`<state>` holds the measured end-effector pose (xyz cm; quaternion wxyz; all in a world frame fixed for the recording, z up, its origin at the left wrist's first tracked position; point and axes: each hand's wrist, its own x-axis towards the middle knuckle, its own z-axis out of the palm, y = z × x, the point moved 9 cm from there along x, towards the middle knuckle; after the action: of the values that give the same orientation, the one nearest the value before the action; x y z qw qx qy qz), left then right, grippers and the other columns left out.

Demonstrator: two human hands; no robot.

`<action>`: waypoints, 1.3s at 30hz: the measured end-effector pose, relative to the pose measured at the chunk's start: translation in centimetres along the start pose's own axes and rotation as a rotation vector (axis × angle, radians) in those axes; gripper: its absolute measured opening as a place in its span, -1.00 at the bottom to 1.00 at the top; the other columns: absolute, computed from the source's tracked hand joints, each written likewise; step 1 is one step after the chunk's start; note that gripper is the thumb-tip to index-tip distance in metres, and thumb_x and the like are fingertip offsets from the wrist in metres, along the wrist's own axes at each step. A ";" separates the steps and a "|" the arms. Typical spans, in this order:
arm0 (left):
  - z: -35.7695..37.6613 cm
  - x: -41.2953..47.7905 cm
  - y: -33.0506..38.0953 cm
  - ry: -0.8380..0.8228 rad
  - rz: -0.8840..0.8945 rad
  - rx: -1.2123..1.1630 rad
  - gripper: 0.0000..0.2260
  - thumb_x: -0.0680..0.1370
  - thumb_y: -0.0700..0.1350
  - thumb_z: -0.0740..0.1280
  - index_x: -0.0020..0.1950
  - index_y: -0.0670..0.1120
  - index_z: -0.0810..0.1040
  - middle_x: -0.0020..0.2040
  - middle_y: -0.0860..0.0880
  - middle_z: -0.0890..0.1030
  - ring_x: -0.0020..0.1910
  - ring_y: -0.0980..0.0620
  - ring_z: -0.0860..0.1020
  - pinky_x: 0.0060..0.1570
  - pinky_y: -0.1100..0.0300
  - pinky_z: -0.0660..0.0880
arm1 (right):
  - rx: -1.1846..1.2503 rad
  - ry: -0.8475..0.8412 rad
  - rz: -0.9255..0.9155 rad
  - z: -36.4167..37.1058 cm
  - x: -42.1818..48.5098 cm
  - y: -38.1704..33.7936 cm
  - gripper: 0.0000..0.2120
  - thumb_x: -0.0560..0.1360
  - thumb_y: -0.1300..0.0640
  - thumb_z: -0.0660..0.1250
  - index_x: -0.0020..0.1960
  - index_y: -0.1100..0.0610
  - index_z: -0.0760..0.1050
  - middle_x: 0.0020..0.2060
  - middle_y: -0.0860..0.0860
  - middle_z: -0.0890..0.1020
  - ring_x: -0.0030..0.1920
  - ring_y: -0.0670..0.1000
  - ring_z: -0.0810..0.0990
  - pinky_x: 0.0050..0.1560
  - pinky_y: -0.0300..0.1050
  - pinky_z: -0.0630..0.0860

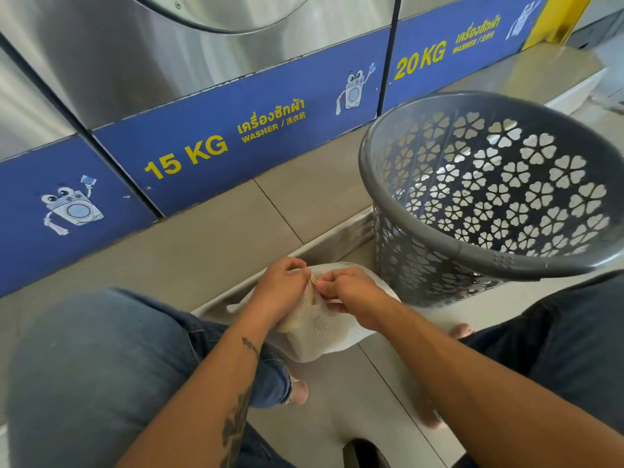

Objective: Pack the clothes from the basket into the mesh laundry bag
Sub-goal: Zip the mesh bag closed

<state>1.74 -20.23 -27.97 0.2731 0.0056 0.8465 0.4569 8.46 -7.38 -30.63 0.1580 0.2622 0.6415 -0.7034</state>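
Between the jeans-clad knees (84, 359), left hand (282, 287) and right hand (351, 295) both pinched the top edge of the white mesh laundry bag (317, 329) on the tiled floor (216, 238), grey basket (489, 197) just beside it, washers (216, 143) behind.

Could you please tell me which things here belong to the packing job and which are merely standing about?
Job: mesh laundry bag, pinched at its top by the left hand and right hand; grey basket beside it.
Standing about: 15 KG washer; 20 KG washer; yellow post.
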 end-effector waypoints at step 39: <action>0.6 1.2 -0.4 0.039 -0.007 -0.186 -0.91 0.48 -0.22 0.42 -0.11 -0.05 0.69 -0.16 -0.07 0.71 -0.12 -0.10 0.66 0.02 -0.07 0.61 | -0.474 0.175 -0.351 -0.8 0.0 -1.9 -0.95 0.50 0.17 0.46 -0.14 0.08 0.66 -0.27 -0.11 0.66 -0.24 -0.15 0.60 -0.22 -0.29 0.48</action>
<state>1.09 -19.74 -29.10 0.2576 -0.0314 0.8057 0.5325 7.53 -6.39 -29.04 0.0350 0.1630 0.8343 -0.5256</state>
